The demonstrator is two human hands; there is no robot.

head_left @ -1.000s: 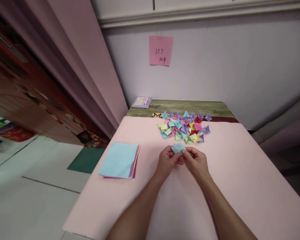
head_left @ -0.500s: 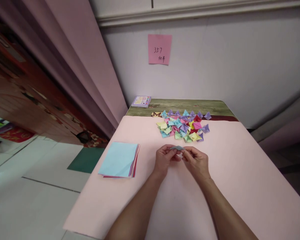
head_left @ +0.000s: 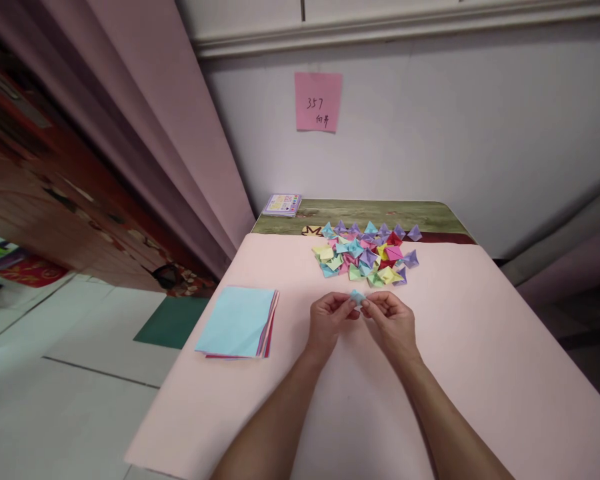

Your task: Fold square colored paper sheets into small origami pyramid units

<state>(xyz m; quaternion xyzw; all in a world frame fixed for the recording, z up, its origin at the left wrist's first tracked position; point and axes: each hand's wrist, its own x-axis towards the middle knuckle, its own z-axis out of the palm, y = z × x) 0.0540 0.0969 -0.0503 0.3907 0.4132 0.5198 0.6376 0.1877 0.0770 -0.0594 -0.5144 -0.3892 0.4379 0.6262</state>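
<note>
A small folded piece of light blue paper [head_left: 357, 299] is pinched between my two hands over the middle of the table. My left hand [head_left: 330, 320] grips its left side with thumb and fingers. On the other side, my right hand [head_left: 391, 321] holds it the same way, closed at the fingertips. Just beyond my hands lies a pile of folded origami pieces [head_left: 367, 257] in purple, blue, pink, yellow, green and red. To the left rests a stack of square paper sheets [head_left: 237, 322], light blue on top, with red and purple edges showing beneath.
A pale pink cover [head_left: 460, 347] lies over the table, leaving a green wood-patterned strip [head_left: 420, 211] at the back. Small printed cards [head_left: 283, 204] sit at the back left corner. A pink note [head_left: 318, 102] hangs on the wall, with a curtain [head_left: 180, 133] to the left.
The folded blue paper has turned between my fingers, from a flat, dark edge to a brighter face with a small point. Both hands stay in nearly the same place.
</note>
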